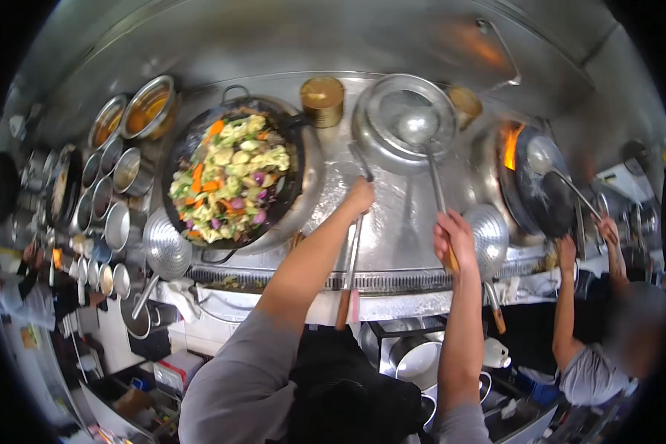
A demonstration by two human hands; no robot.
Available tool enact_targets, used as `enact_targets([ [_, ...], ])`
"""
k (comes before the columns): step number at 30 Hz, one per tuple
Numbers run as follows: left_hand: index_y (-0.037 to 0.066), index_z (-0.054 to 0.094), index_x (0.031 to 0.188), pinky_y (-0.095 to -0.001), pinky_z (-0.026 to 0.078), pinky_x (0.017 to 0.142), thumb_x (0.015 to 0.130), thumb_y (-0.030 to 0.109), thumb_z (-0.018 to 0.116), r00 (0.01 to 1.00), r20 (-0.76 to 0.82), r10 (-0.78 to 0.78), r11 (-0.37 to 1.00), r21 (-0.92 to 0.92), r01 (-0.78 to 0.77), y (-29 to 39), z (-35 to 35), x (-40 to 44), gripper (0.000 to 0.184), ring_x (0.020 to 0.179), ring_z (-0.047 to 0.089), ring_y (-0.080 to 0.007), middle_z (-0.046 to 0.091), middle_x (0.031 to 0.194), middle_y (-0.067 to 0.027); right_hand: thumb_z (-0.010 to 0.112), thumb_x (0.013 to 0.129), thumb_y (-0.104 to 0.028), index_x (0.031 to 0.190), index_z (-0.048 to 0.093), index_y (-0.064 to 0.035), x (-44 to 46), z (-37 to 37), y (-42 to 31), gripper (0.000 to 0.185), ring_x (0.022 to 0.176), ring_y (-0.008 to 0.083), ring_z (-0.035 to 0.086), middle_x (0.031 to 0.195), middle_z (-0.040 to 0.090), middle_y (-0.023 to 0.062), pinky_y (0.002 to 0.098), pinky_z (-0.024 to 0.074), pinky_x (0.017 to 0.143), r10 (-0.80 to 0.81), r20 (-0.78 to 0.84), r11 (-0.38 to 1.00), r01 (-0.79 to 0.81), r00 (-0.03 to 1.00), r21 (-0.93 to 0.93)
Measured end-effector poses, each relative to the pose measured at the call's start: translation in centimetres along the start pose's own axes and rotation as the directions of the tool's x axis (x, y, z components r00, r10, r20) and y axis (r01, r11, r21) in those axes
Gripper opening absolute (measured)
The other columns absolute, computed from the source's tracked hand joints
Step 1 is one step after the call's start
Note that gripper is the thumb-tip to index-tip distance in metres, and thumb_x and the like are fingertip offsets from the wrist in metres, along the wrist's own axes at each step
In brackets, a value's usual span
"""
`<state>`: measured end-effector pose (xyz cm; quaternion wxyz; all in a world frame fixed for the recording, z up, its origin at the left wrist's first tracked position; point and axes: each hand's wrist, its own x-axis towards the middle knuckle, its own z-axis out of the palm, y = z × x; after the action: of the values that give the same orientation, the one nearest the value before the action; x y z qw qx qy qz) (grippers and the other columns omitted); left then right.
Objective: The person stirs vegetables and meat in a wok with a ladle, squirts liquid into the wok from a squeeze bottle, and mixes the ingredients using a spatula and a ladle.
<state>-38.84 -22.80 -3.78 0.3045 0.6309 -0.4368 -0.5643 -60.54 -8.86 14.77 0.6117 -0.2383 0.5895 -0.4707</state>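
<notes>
My left hand (360,195) is closed on the long metal shaft of a wooden-handled utensil (353,255), above the steel counter. My right hand (453,238) grips a ladle (436,177) near its wooden handle. The ladle's round bowl lies over the lidded steel pot (385,111) at the back. Left of my left hand, a large black wok (296,185) holds cut vegetables (233,177), with orange, pale green and purple pieces. A perforated strainer (487,235) lies just right of my right hand.
Another perforated strainer (167,244) lies beside the vegetable wok. Steel bowls (149,108) and several small containers stand at the left. Two cans (323,111) are at the back. On the right, a co-worker (596,377) holds a ladle over a wok (544,196) beside an orange flame (510,146).
</notes>
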Motion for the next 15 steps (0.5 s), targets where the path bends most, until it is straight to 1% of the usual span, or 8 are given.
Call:
enact_targets([
  [2,0.004,0.055,0.114,-0.0341,0.040,0.043,0.105,0.016,0.051,0.943,0.298,-0.146,0.977,-0.105,0.184,-1.6,-0.3,4.6,0.015,0.051,0.050,-0.0178,0.053,0.071,-0.0065,0.063,0.102,-0.015,0.153,0.036,0.0028,-3.7,0.6,0.4,0.061,0.045,0.0097,0.047,0.078,0.058,0.0047,0.0264,0.0395,0.034,-0.010,0.023,0.997,0.008,1.000,0.081],
  [4,0.004,0.057,0.107,-0.0338,0.040,0.042,0.104,0.013,0.051,0.952,0.277,-0.131,0.941,-0.269,0.208,-1.4,0.2,5.1,0.011,0.054,0.054,-0.0198,0.056,0.076,-0.0094,0.062,0.102,-0.013,0.156,0.037,0.0023,-7.5,1.4,0.1,0.061,0.043,0.0088,0.046,0.075,0.057,0.0035,0.0240,0.0383,0.034,0.002,0.039,0.999,-0.003,0.999,0.037],
  [6,0.004,0.058,0.106,-0.0347,0.045,0.044,0.103,0.011,0.052,0.935,0.293,-0.198,0.818,-0.477,0.322,-0.1,0.4,4.4,0.009,0.059,0.057,-0.0215,0.056,0.079,-0.0113,0.062,0.102,-0.012,0.155,0.040,0.0019,-11.4,2.0,0.1,0.059,0.043,0.0084,0.047,0.074,0.057,0.0032,0.0238,0.0378,0.034,0.009,0.041,1.000,-0.009,0.999,-0.009],
  [8,0.004,0.058,0.107,-0.0357,0.047,0.045,0.103,0.011,0.054,0.922,0.301,-0.242,0.808,-0.464,0.363,-0.7,1.4,4.5,0.009,0.062,0.058,-0.0224,0.056,0.079,-0.0118,0.061,0.101,-0.009,0.153,0.045,0.0012,-14.7,2.0,1.3,0.055,0.044,0.0068,0.048,0.069,0.056,0.0008,0.0236,0.0375,0.036,-0.015,0.007,0.961,0.017,1.000,-0.276],
  [11,0.003,0.056,0.111,-0.0370,0.052,0.047,0.103,0.012,0.057,0.927,0.288,-0.239,0.794,-0.491,0.358,-0.4,0.3,1.7,0.012,0.064,0.059,-0.0231,0.055,0.080,-0.0123,0.062,0.099,-0.002,0.157,0.044,-0.0023,-18.3,2.8,5.1,0.061,0.047,0.0030,0.044,0.068,0.055,-0.0015,0.0209,0.0348,0.040,-0.132,-0.068,0.878,0.084,0.989,-0.471],
  [12,0.003,0.055,0.114,-0.0373,0.053,0.048,0.103,0.013,0.058,0.942,0.265,-0.205,0.786,-0.529,0.319,-0.4,0.1,0.0,0.015,0.064,0.058,-0.0230,0.055,0.080,-0.0121,0.062,0.098,0.000,0.157,0.044,-0.0024,-18.8,1.5,7.0,0.062,0.052,0.0070,0.050,0.072,0.061,0.0030,0.0249,0.0415,0.047,-0.181,-0.062,0.794,0.109,0.982,-0.598],
  [14,0.004,0.053,0.110,-0.0350,0.051,0.047,0.105,0.017,0.059,0.951,0.222,-0.214,0.718,-0.624,0.308,-2.8,0.3,-1.0,0.015,0.061,0.056,-0.0215,0.052,0.078,-0.0103,0.063,0.096,0.001,0.156,0.044,-0.0017,-19.4,1.0,10.3,0.063,0.060,0.0129,0.057,0.074,0.065,0.0082,0.0317,0.0480,0.056,-0.498,0.069,0.439,0.319,0.864,-0.840],
  [15,0.004,0.055,0.107,-0.0362,0.051,0.048,0.105,0.019,0.057,0.913,0.298,-0.278,0.621,-0.670,0.407,-4.9,0.5,-0.4,0.016,0.060,0.056,-0.0223,0.054,0.079,-0.0111,0.062,0.095,0.001,0.156,0.044,-0.0027,-20.3,1.5,10.8,0.064,0.067,0.0260,0.063,0.086,0.067,0.0242,0.0410,0.0529,0.066,-0.394,-0.051,0.548,0.190,0.918,-0.815],
])
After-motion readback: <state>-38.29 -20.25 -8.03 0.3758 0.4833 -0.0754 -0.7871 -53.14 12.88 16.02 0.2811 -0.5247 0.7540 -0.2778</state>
